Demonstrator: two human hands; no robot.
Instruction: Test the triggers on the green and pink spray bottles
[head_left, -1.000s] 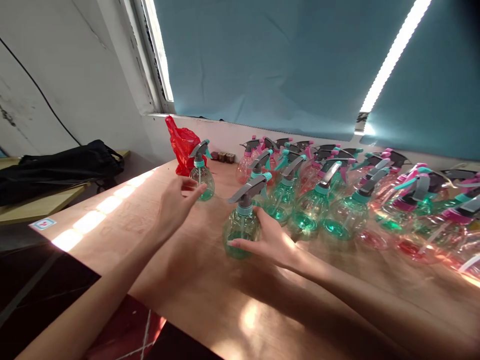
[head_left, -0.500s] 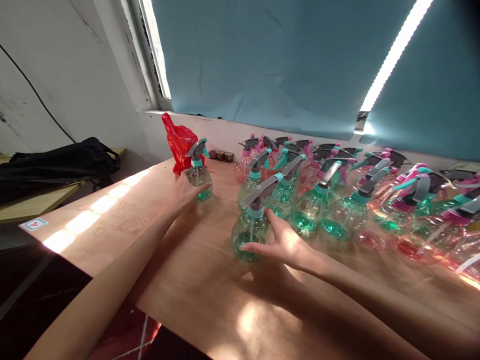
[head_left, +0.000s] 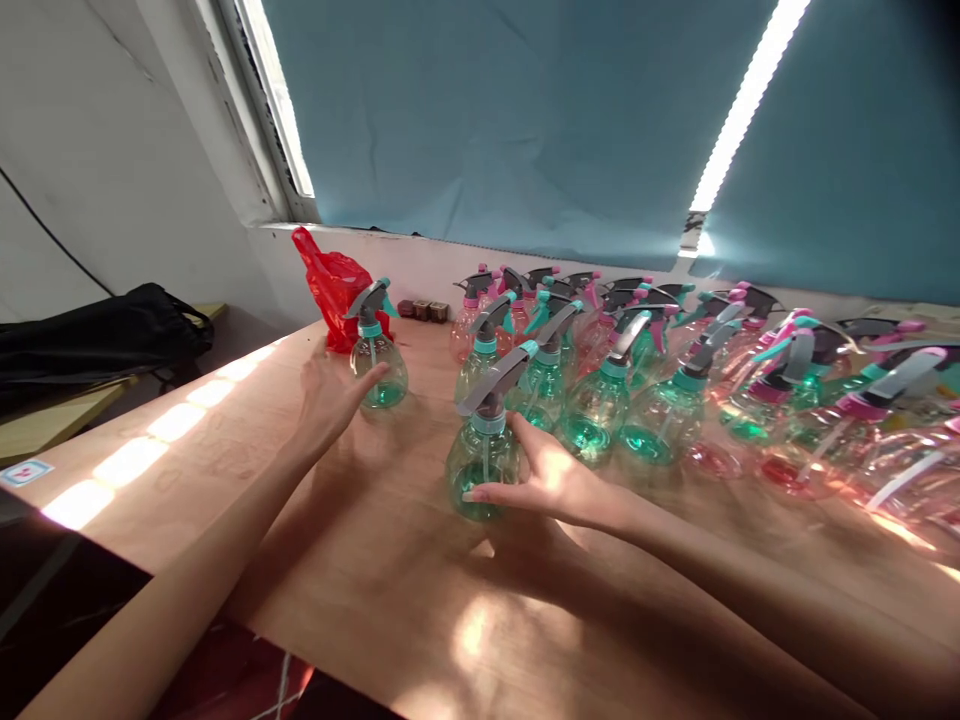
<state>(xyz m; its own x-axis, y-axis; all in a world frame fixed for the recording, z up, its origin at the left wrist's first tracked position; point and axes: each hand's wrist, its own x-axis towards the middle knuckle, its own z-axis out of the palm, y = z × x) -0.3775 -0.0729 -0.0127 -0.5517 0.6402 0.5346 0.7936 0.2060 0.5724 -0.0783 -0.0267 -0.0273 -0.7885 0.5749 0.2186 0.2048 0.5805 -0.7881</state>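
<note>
In the head view, my right hand (head_left: pixel 544 470) is wrapped round the body of a clear green spray bottle (head_left: pixel 480 470) standing on the table. Its thumb lies across the front; the fingertips are hidden behind. My left hand (head_left: pixel 337 400) is open beside another green spray bottle (head_left: pixel 381 375) farther back on the left. The fingers are spread away from that bottle, and the thumb overlaps its front edge; I cannot tell if it touches. Both bottles stand upright, with grey and turquoise trigger heads.
Several green and pink spray bottles (head_left: pixel 664 420) crowd the table's right side and back. A red plastic bag (head_left: pixel 334 290) sits behind the left bottle, near some small brown blocks (head_left: pixel 424 310). The wooden table (head_left: pixel 337 590) ends at the front left. A black bag (head_left: pixel 127 330) lies beyond.
My left hand has loosened from the left bottle, its fingers moving off to the left. The right hand keeps its hold. The whole view has shifted slightly.
</note>
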